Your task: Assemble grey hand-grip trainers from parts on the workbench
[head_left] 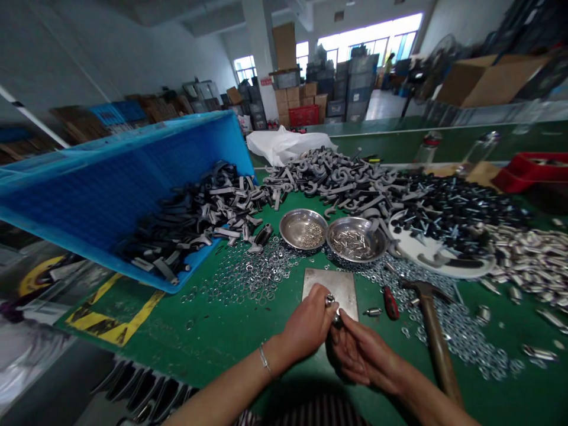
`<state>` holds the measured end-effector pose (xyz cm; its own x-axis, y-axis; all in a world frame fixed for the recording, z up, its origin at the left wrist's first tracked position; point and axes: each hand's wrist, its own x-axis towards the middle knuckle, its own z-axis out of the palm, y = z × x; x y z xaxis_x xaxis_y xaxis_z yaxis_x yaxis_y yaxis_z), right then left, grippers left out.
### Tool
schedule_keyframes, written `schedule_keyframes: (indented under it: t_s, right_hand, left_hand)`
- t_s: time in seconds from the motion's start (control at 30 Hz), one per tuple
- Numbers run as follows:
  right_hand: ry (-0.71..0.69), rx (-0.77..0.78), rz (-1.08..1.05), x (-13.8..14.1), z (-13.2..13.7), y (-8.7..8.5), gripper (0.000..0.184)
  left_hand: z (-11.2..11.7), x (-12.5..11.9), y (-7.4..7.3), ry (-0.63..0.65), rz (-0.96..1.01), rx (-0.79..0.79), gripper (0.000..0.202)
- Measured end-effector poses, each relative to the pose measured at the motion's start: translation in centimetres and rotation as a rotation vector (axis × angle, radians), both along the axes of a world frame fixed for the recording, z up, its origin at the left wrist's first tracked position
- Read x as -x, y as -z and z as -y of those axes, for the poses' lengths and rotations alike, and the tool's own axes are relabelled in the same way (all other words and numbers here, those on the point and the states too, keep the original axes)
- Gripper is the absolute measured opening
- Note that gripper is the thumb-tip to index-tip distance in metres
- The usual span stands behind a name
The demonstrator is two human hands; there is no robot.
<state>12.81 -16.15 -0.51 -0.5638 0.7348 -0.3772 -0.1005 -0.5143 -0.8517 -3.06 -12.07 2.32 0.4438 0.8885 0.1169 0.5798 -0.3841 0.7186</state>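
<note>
My left hand, closed, pinches a small shiny metal fitting just over the near part of a flat steel plate. Against it, the fingertips of my right hand grip the lower end of the shiny metal; fingers hide most of it, and whether it is one piece or two I cannot tell. Right of the plate lie a small spring-like metal part and a stubby red-handled tool. A wooden-handled hammer rests farther right, beyond my right wrist.
Two steel bowls of tiny parts stand behind the plate. A tilted blue crate with grey-black handles is at left. Loose rings, nuts, black knobs and metal cylinders cover much of the green table.
</note>
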Motion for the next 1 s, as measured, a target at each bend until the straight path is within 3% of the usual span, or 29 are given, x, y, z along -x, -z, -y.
schedule_keyframes:
  t_s: [0.07, 0.17, 0.23, 0.3, 0.43, 0.5, 0.63, 0.8, 0.87, 1.0]
  right_hand:
    - [0.007, -0.215, 0.249, -1.1, -0.4, -0.2, 0.06]
    - [0.177, -0.689, 0.771, -2.7, -1.1, -0.4, 0.045]
    - [0.259, -0.837, 0.909, -3.0, -1.3, -0.4, 0.04]
    - [0.282, -0.759, 0.775, -2.6, -1.2, -0.1, 0.04]
    - [0.174, -0.372, 0.352, -1.3, -1.3, 0.1, 0.05]
    - [0.139, -0.351, 0.339, -1.3, -1.6, 0.0, 0.049]
    - [0.309, -0.527, 0.461, -1.4, -2.1, -0.2, 0.041]
    - [0.119, -0.162, 0.171, -0.8, -1.4, -0.2, 0.057]
    - [0.105, -0.231, 0.242, -0.9, -1.4, -0.2, 0.053]
    - [0.187, -0.606, 0.585, -1.4, -1.7, 0.3, 0.036]
  left_hand:
    - [-1.4, 0.2, -0.1, 0.087, -0.056, 0.007, 0.022]
    - [-3.6, -0.4, 0.1, 0.108, -0.084, 0.018, 0.022]
    - [-4.3, -1.1, 0.4, 0.086, -0.073, 0.038, 0.021]
    - [-4.5, -1.7, 0.6, 0.045, -0.051, 0.072, 0.02]
    - [-3.8, -1.6, 1.2, -0.051, 0.016, 0.131, 0.021]
    - [-3.5, -1.3, 1.5, -0.072, 0.027, 0.144, 0.021]
    - [-3.1, -1.2, 1.6, -0.116, 0.032, 0.167, 0.021]
    - [-2.4, -0.9, 1.3, 0.013, 0.049, -0.013, 0.02]
    - [-2.2, -0.6, 1.4, 0.029, 0.049, -0.013, 0.021]
    - [-2.4, -0.5, 2.1, -0.009, 0.034, -0.01, 0.022]
